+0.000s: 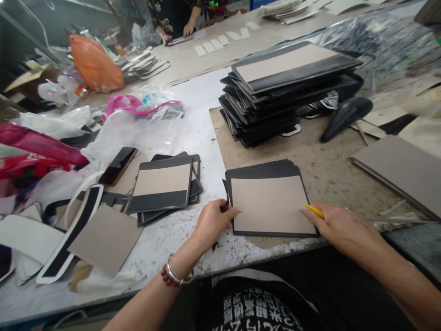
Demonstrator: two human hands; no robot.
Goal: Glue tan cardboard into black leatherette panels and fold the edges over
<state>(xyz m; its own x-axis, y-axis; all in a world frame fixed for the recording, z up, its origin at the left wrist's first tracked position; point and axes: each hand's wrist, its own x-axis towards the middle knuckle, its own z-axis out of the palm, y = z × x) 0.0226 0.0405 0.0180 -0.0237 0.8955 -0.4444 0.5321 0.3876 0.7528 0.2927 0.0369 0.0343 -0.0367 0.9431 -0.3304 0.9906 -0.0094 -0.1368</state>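
A beige rectangular panel with dark borders [268,207] lies on a small stack of similar panels near the table's front edge. At its left edge is my left hand [215,218], closed around a small dark object [224,207] whose kind I cannot make out; the thumb touches the panel. My right hand [332,223] is closed on a slim yellow pen-like tool [314,211] at the right edge, its fingertips against the panel. Left of my hands, another pile of dark-bordered panels [161,181] sits slightly askew.
Behind the panel rises a tall, uneven stack of panels [289,69]. A black pointed object [347,117] and grey-brown boards [403,170] are to the right. Leftward lie a phone [119,165], loose cut pieces [106,239] and plastic bags. Another person's hands [189,30] work across the table.
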